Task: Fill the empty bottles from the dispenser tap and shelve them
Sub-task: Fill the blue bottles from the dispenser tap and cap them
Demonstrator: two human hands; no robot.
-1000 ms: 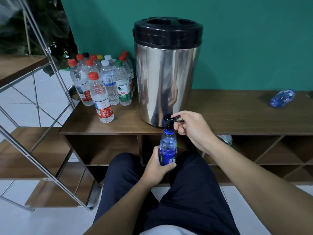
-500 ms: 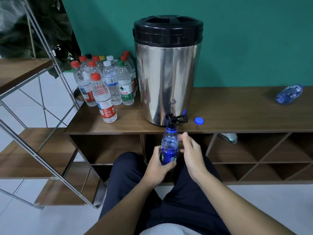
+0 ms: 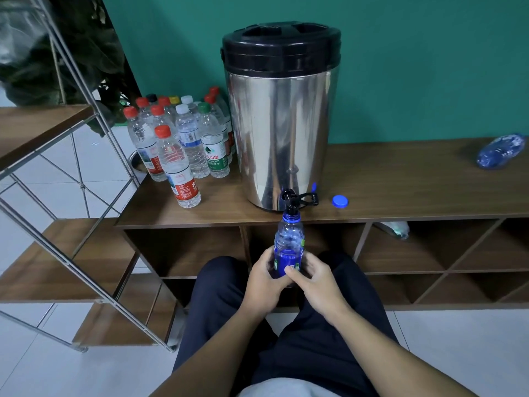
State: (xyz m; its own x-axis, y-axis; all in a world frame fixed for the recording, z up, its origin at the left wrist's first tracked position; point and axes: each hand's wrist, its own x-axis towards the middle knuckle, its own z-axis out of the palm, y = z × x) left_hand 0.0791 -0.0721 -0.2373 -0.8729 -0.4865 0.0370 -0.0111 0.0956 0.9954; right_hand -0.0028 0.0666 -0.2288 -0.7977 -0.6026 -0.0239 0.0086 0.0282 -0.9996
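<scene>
Head view shows both the left hand (image 3: pixel 264 277) and right hand (image 3: pixel 316 280) curled around the blue translucent plastic bottle (image 3: pixel 288 247) at frame centre, its open mouth under the steel dispenser's black tap (image 3: pixel 292 200); filling looks finished, so capping with the blue cap (image 3: pixel 340 201) likely follows.

Just the background stuff around you here

You're sitting in dark trousers (image 3: pixel 329 333) facing a teal wall (image 3: pixel 415 67), a leafy plant (image 3: pixel 86 53) is lurking top left, and white floor tiles (image 3: pixel 57 373) are showing underneath.
</scene>
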